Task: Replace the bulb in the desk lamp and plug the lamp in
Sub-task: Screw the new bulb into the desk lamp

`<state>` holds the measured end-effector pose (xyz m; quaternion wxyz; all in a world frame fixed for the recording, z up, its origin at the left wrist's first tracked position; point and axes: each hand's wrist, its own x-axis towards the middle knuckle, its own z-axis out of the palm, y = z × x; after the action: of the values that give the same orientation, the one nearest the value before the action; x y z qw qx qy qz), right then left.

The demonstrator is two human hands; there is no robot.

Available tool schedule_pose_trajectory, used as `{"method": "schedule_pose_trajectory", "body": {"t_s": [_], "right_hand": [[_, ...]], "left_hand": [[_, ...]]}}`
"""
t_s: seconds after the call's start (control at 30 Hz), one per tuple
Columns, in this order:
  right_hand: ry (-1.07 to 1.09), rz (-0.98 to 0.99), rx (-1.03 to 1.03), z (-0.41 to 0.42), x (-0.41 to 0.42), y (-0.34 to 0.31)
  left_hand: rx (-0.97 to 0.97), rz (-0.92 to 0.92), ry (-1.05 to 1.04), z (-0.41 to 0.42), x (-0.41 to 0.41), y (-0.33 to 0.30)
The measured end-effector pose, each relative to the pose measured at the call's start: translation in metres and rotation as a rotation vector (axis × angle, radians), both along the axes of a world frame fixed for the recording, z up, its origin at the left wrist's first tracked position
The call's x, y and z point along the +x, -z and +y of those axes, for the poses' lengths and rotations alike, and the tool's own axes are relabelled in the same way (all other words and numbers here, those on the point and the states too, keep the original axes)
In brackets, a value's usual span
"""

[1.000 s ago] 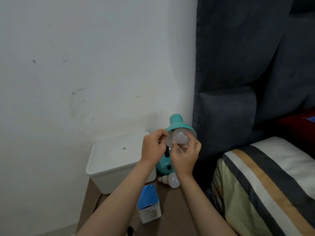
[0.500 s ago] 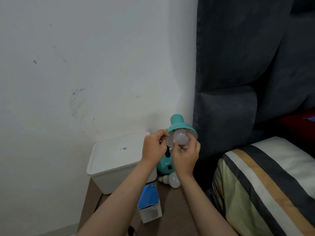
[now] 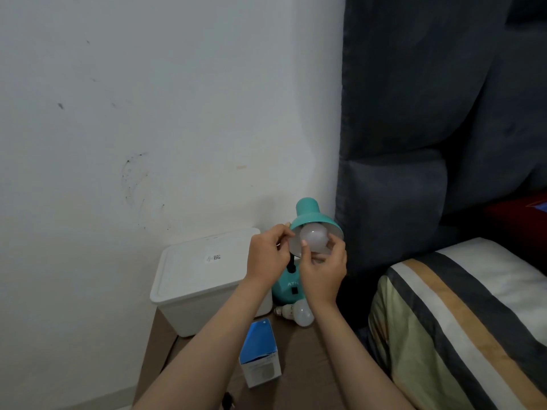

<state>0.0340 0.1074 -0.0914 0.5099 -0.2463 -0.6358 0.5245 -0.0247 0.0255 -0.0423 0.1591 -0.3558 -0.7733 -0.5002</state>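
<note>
A teal desk lamp [image 3: 309, 213] stands on a brown bedside table [image 3: 299, 350], its shade tilted toward me. A white bulb [image 3: 314, 238] sits inside the shade. My right hand [image 3: 324, 272] wraps its fingertips around that bulb from below. My left hand [image 3: 268, 257] pinches the left rim of the shade. A second white bulb [image 3: 297, 312] lies on its side on the table by the lamp's base. The lamp's cord and plug are hidden.
A white lidded plastic box [image 3: 204, 276] stands left of the lamp against the wall. A blue and white bulb carton [image 3: 260, 352] lies near the table's front. A dark padded headboard [image 3: 414, 173] and a striped pillow [image 3: 461, 327] are on the right.
My right hand's fingers have shifted slightly around the bulb in the shade. The left hand stays on the shade's rim, and the lamp has not moved.
</note>
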Motion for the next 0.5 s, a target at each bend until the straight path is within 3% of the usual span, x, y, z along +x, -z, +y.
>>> {"method": "schedule_pose_trajectory", "body": {"t_s": [0.17, 0.37, 0.5], "right_hand": [[-0.003, -0.003, -0.120, 0.0004, 0.0013, -0.0069], [0.002, 0.018, 0.017, -0.0035, -0.0020, 0.0005], [-0.007, -0.007, -0.090, -0.0020, -0.0020, -0.0013]], "left_hand": [[-0.002, -0.007, -0.001, -0.0003, 0.0001, 0.0004], [-0.002, -0.009, -0.004, 0.0001, 0.0004, 0.0012], [-0.006, -0.009, -0.008, -0.0004, -0.0005, 0.0010]]}}
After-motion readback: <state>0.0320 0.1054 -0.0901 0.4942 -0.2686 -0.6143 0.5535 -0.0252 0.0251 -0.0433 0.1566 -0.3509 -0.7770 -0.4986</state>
